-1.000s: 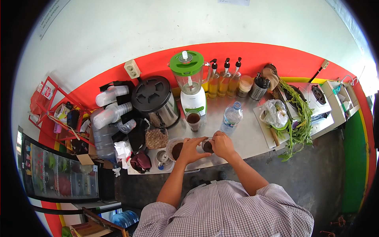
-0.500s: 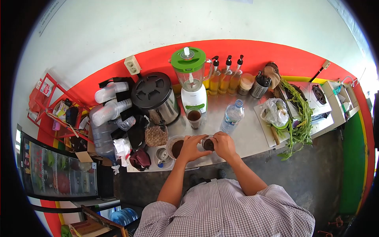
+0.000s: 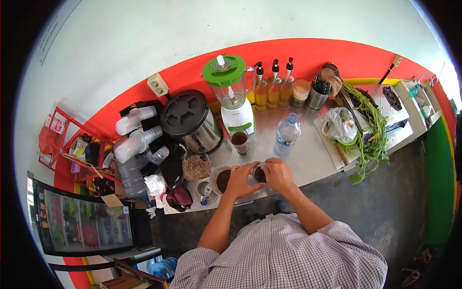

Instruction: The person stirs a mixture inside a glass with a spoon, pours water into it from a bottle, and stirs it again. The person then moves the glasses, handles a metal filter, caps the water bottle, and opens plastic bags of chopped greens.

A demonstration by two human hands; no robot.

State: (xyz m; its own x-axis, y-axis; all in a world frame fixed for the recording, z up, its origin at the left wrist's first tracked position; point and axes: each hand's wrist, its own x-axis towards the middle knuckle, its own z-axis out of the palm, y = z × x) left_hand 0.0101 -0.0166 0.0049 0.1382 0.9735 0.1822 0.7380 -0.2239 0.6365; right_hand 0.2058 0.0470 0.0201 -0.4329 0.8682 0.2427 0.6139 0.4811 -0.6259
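Near the counter's front edge, a small clear cup point(image 3: 260, 175) with dark brown contents sits between my two hands. My left hand point(image 3: 239, 182) curls around its left side, fingers closed towards the rim. From the right, my right hand point(image 3: 280, 177) grips the cup's rim with bent fingers. Just left of my left hand stands a clear tub point(image 3: 222, 179) holding dark brown powder, partly hidden by that hand. A glass of brown liquid point(image 3: 239, 142) and a clear water bottle point(image 3: 287, 135) stand beyond my hands.
A green-lidded blender point(image 3: 231, 91), a steel pot with black lid point(image 3: 187, 115) and several pump bottles point(image 3: 274, 89) line the wall. At left lie stacked plastic cups point(image 3: 139, 143) and a metal cup point(image 3: 205, 190). Leafy greens point(image 3: 378, 132) hang over the right end.
The view has shifted and turned slightly, so the counter sits differently in frame. Both hands stay at the small cup, and my right fingers have moved a little over its rim.
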